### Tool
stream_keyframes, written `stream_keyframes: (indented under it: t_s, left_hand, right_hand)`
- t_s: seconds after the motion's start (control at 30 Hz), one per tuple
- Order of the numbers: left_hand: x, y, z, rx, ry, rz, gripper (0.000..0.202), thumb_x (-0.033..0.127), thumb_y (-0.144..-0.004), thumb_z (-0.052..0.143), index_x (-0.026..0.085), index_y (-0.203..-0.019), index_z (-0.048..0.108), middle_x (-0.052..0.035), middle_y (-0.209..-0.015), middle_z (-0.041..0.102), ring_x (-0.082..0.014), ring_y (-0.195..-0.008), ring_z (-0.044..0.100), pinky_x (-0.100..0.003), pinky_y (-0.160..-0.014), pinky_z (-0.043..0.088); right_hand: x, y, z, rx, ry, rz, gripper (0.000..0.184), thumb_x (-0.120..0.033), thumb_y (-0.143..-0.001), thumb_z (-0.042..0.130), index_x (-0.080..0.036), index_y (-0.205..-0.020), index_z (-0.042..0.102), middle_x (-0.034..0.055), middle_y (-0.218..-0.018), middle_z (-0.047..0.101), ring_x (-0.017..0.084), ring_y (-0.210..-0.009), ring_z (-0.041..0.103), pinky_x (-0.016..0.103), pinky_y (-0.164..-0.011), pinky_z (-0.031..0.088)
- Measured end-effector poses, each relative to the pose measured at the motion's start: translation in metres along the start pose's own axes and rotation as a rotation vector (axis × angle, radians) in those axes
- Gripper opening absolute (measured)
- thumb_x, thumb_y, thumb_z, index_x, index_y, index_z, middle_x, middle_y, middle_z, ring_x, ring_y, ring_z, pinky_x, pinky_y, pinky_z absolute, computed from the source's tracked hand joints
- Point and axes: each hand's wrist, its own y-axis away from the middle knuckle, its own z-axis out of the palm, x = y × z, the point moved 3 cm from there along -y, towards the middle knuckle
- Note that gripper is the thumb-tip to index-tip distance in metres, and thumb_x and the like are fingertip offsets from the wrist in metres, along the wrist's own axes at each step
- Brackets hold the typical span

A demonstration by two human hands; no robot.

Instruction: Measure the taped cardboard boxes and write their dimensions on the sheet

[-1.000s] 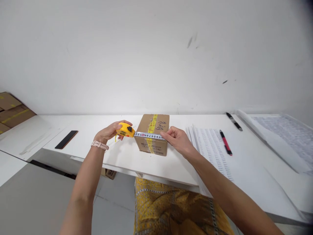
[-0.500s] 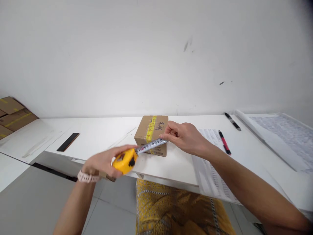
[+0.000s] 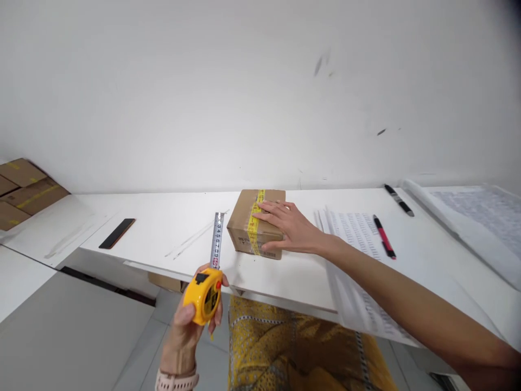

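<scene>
My left hand (image 3: pixel 184 330) is wrapped around a yellow tape measure (image 3: pixel 202 296), held at the table's front edge. Its metal blade (image 3: pixel 217 239) is partly drawn out and points away from me, to the left of a small cardboard box (image 3: pixel 243 216). Yellow printed tape runs over the box's top and down its front. My right hand (image 3: pixel 291 227) lies on the box from the right, fingers stretched over the top and thumb near the front edge. The handwriting on top is hidden under that hand.
A black flat bar (image 3: pixel 117 233) lies on the white table (image 3: pixel 163 212). Stacked cardboard boxes (image 3: pixel 35 190) stand at far left. On the right are printed sheets (image 3: pixel 354 233), a red-black pen (image 3: pixel 383 237), a black-grey pen (image 3: pixel 399 200) and more papers (image 3: pixel 480 217). The wall rises behind.
My right hand has let go of the blade's end and now rests on the box. My left hand has turned the tape measure, so the blade swung from across the box's front to beside it.
</scene>
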Motion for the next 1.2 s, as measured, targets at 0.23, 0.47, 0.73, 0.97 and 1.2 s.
stream_keyframes:
  t_s: [0.23, 0.47, 0.73, 0.97, 1.2]
  left_hand:
    - [0.003, -0.056, 0.021, -0.014, -0.004, 0.072, 0.059, 0.051, -0.069, 0.076, 0.023, -0.118, 0.058, -0.0103, -0.107, 0.061, -0.0110, -0.050, 0.059, -0.018, -0.032, 0.038]
    - [-0.014, -0.127, 0.048, -0.080, -0.064, 0.051, 0.056, 0.052, -0.069, 0.074, 0.019, -0.111, 0.057, -0.0110, -0.106, 0.065, -0.0104, -0.048, 0.060, -0.018, -0.033, 0.039]
    - [-0.034, -0.138, 0.040, -0.085, -0.066, 0.011, 0.050, 0.051, -0.071, 0.072, 0.017, -0.106, 0.060, -0.0106, -0.103, 0.066, -0.0108, -0.049, 0.061, -0.019, -0.034, 0.038]
    - [-0.039, -0.141, 0.039, -0.061, -0.057, 0.004, 0.055, 0.054, -0.069, 0.073, 0.016, -0.106, 0.058, -0.0135, -0.106, 0.067, -0.0101, -0.047, 0.059, -0.019, -0.033, 0.037]
    - [-0.025, -0.144, 0.050, -0.021, -0.233, 0.058, 0.055, 0.047, -0.069, 0.075, 0.021, -0.113, 0.055, -0.0064, -0.102, 0.064, -0.0099, -0.048, 0.060, -0.020, -0.034, 0.038]
  right_hand:
    - [0.023, -0.037, -0.013, 0.045, -0.062, 0.086, 0.062, -0.064, -0.088, 0.053, -0.025, -0.137, 0.055, 0.0131, -0.143, 0.055, 0.034, -0.134, 0.047, 0.055, -0.108, 0.031]
    - [0.069, -0.063, -0.040, 0.033, -0.410, 0.269, 0.053, -0.062, -0.091, 0.050, -0.030, -0.131, 0.061, 0.0086, -0.130, 0.065, 0.029, -0.110, 0.062, 0.048, -0.092, 0.049]
    - [0.073, -0.065, -0.045, 0.013, -0.558, 0.245, 0.047, -0.055, -0.092, 0.053, -0.030, -0.130, 0.060, 0.0076, -0.136, 0.061, 0.027, -0.119, 0.059, 0.047, -0.099, 0.049]
    - [0.072, -0.069, -0.046, 0.113, -0.580, 0.156, 0.049, -0.051, -0.092, 0.053, -0.035, -0.138, 0.055, 0.0045, -0.145, 0.053, 0.027, -0.131, 0.051, 0.049, -0.108, 0.043]
    - [0.067, -0.066, -0.045, 0.119, -0.536, 0.161, 0.053, -0.048, -0.095, 0.050, -0.039, -0.147, 0.044, 0.0026, -0.140, 0.059, 0.026, -0.128, 0.054, 0.051, -0.107, 0.045]
